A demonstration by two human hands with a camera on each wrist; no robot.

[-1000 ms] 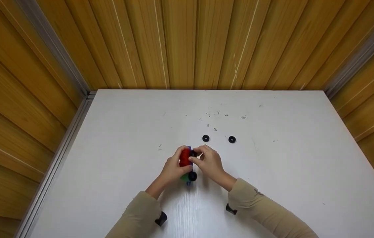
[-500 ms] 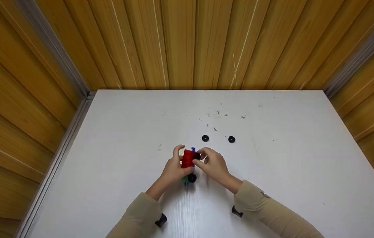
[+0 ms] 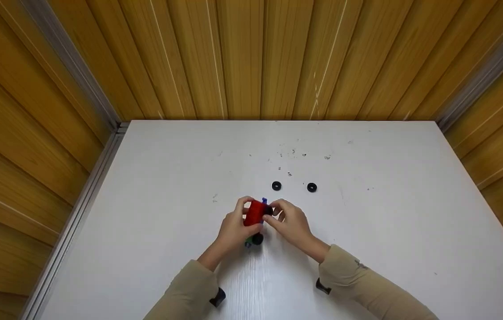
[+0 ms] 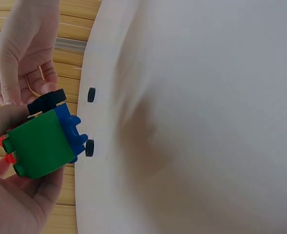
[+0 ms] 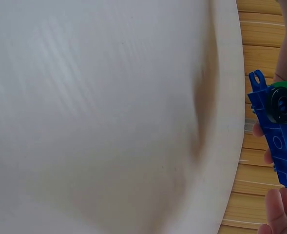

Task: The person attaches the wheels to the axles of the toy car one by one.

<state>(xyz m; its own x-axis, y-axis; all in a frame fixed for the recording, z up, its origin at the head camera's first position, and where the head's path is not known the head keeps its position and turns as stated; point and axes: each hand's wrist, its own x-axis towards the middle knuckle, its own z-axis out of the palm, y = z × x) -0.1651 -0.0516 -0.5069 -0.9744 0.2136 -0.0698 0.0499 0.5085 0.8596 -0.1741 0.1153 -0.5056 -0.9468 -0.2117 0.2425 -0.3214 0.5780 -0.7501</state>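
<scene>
A toy car sits between both hands, with a red block (image 3: 255, 213), a green block (image 4: 40, 146) and a blue chassis (image 5: 275, 139). My left hand (image 3: 232, 230) grips its body from the left, thumb on the near side. At the car's far end, my right hand (image 3: 295, 226) pinches a black wheel (image 3: 269, 210) with thumb and fingers. Another black wheel (image 3: 257, 239) shows on the near end of the same side. The right wrist view shows the chassis underside and a hooked end. The car's opposite side is mostly hidden by my left hand.
Two loose black wheels (image 3: 276, 186) (image 3: 312, 187) lie flat on the white table (image 3: 180, 178) beyond the hands. Wood-patterned panels (image 3: 251, 58) enclose the table at the back and sides. A metal rail (image 3: 73, 226) runs along the left edge.
The car's far end has swung to the right, so it now lies tilted. My right hand has shifted slightly right with the wheel. The loose wheels have stayed put.
</scene>
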